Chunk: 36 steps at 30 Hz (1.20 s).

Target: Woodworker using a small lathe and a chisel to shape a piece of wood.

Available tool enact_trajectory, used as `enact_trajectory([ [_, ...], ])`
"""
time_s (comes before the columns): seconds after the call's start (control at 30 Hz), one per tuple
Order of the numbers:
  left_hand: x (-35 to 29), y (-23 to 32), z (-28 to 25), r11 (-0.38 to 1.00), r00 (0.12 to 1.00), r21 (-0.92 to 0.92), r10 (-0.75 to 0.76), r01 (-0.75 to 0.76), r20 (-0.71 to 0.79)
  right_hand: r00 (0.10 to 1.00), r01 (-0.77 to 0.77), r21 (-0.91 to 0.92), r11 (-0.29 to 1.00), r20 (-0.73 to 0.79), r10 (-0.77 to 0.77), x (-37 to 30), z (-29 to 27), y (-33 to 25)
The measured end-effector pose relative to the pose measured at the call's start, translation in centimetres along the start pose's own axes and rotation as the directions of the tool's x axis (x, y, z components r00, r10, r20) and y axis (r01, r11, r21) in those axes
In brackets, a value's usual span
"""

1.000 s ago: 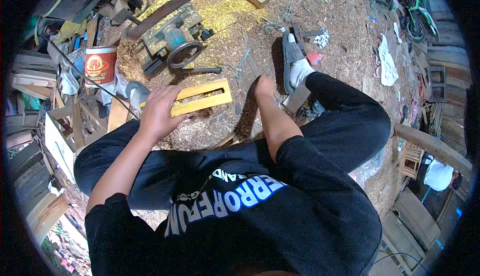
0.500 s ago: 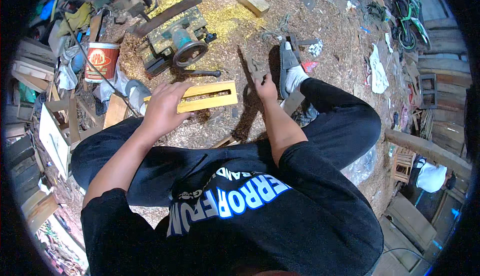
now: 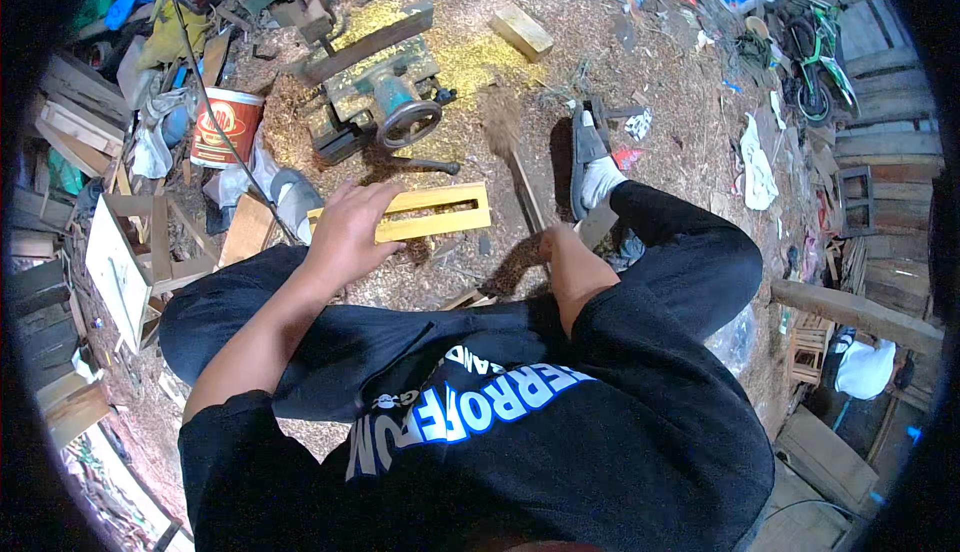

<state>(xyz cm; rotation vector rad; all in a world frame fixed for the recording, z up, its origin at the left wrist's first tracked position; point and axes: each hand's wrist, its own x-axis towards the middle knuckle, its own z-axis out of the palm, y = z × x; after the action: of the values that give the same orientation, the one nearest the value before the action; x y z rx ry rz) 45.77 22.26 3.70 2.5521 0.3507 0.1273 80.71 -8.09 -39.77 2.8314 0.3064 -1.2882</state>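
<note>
Nearer the lap than before, the right hand (image 3: 554, 244) grips a long tool (image 3: 522, 178), its far end blurred. The left hand (image 3: 348, 232) clasps a yellow slotted block (image 3: 437, 224) near the handwheel (image 3: 392, 138), partly hiding it.

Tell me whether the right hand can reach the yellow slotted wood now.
Likely yes: the yellow slotted wood juts from the left hand toward the right hand, though that hand's grip on the wooden handle may first need loosening.
</note>
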Motion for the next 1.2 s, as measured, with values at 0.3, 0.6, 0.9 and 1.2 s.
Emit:
enact_trajectory([
  [0.3, -0.8, -0.1, -0.2, 0.998, 0.998, 0.028, -0.050, 0.050, 0.027, 0.958, 0.259, -0.112, 0.959, -0.097, -0.270, -8.2, -2.5, -6.3],
  [0.6, 0.3, 0.0, 0.2, 0.999, 0.996, 0.006, -0.043, 0.043, 0.083, 0.883, 0.421, 0.151, 0.894, -0.292, -0.367, -11.9, -4.0, -8.2],
  [0.9, 1.1, 0.9, -0.4, 1.000, 0.998, 0.023, -0.013, 0.011, 0.057, 0.606, 0.675, 0.300, 0.674, -0.747, -0.274, -7.7, -8.8, -11.7],
  [1.2, 0.5, -0.2, -0.5, 0.998, 0.998, 0.040, -0.047, 0.048, -0.032, 0.634, 0.720, 0.692, -0.049, -0.686, -0.357, -16.2, -24.1, -20.7],
])
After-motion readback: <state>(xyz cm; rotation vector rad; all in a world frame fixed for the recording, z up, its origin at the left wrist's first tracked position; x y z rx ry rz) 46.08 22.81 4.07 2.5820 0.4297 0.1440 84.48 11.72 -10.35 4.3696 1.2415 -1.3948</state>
